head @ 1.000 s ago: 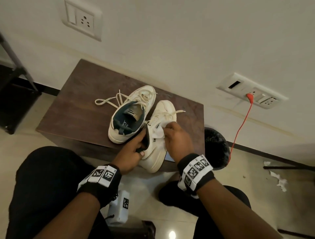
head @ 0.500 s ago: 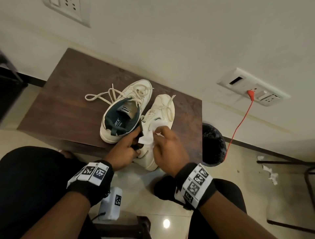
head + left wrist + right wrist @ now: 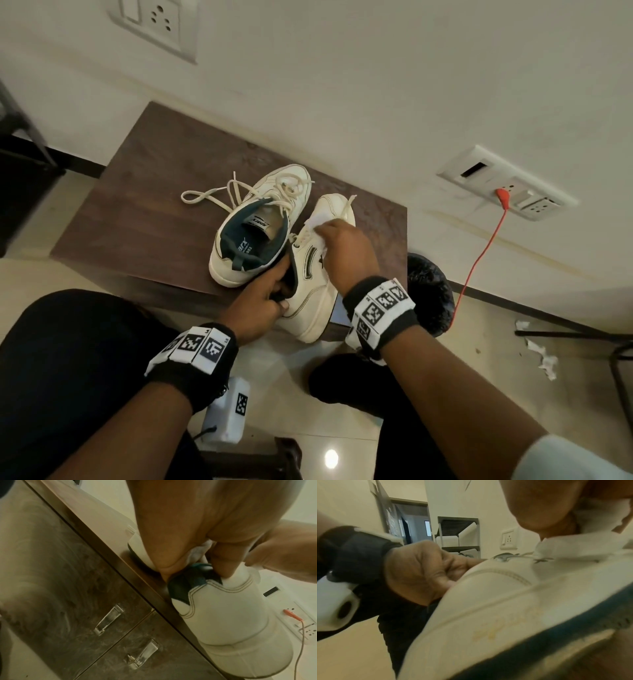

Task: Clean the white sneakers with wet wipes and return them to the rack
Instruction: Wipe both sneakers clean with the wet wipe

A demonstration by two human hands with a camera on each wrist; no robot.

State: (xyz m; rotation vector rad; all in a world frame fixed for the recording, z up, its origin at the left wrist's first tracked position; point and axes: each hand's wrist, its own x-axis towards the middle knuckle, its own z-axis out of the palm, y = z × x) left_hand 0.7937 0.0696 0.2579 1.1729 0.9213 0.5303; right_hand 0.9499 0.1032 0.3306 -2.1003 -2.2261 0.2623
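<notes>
Two white sneakers sit on a dark wooden cabinet top (image 3: 144,219). The left sneaker (image 3: 253,233) lies flat with its laces spread out. The right sneaker (image 3: 315,284) is tipped on its side, heel hanging over the front edge. My left hand (image 3: 263,301) grips this sneaker's dark collar (image 3: 192,580) at the heel. My right hand (image 3: 346,250) presses a white wet wipe (image 3: 317,221) against the sneaker's laced upper. In the right wrist view the sneaker's side (image 3: 496,601) fills the frame, with yellowish stains on it.
A black bin (image 3: 431,294) stands on the floor right of the cabinet. A red cable (image 3: 479,260) hangs from a wall socket. Crumpled wipes (image 3: 544,356) lie on the floor at right. A shoe rack (image 3: 458,534) stands across the room. The cabinet front has drawers with handles (image 3: 109,619).
My right hand has slid the wipe from the sneaker's collar area forward toward the toe. My left hand keeps its grip on the heel.
</notes>
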